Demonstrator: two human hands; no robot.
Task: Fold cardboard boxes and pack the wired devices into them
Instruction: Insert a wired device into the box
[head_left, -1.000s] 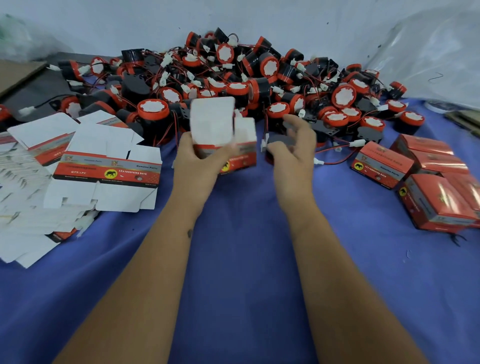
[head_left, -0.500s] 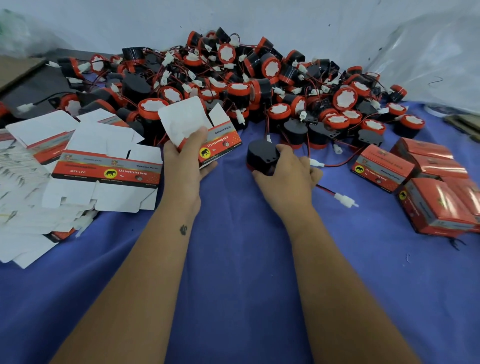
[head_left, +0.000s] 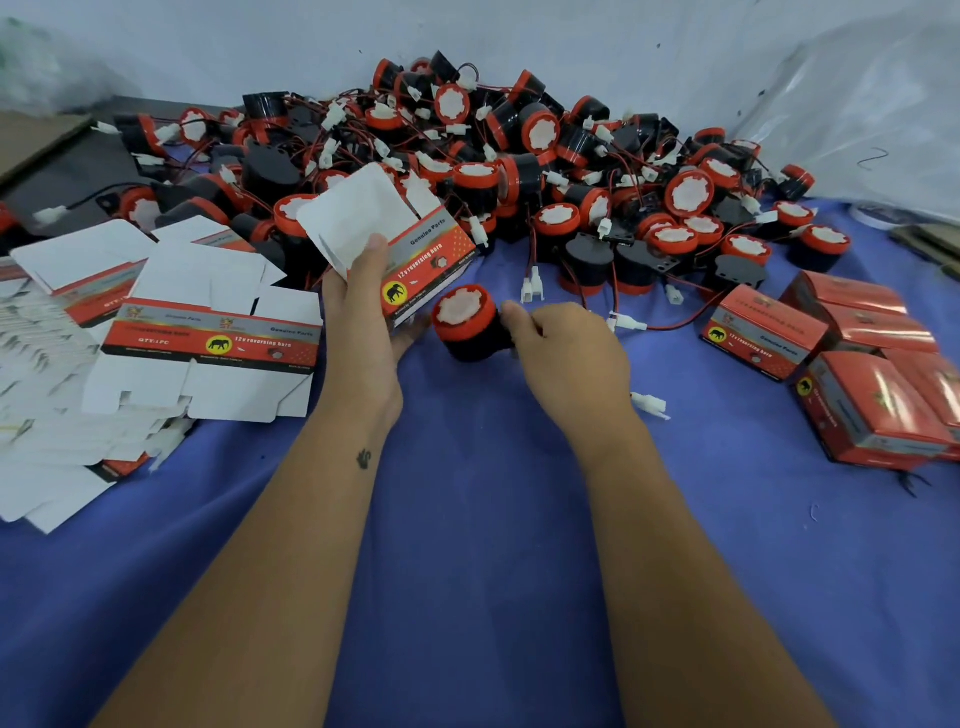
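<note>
My left hand (head_left: 363, 322) holds a folded red-and-grey cardboard box (head_left: 410, 249) with its white flap standing open, thumb on the flap. My right hand (head_left: 566, 353) grips a black horn with a red rim and white face (head_left: 465, 325), tilted so the face points toward the box. The horn's wire runs under my right hand to a white connector (head_left: 649, 402) on the cloth. Behind both hands lies a big pile of the same wired horns (head_left: 519, 156).
Flat unfolded box blanks (head_left: 208, 332) are stacked at the left. Several closed red boxes (head_left: 872, 374) sit at the right. A blue cloth (head_left: 467, 571) covers the table. Clear plastic sheeting (head_left: 857, 114) hangs at the back right.
My right hand pulled a horn out of the pile and turned its red face toward the box. My left hand tilted the box and brought it lower, beside the horn.
</note>
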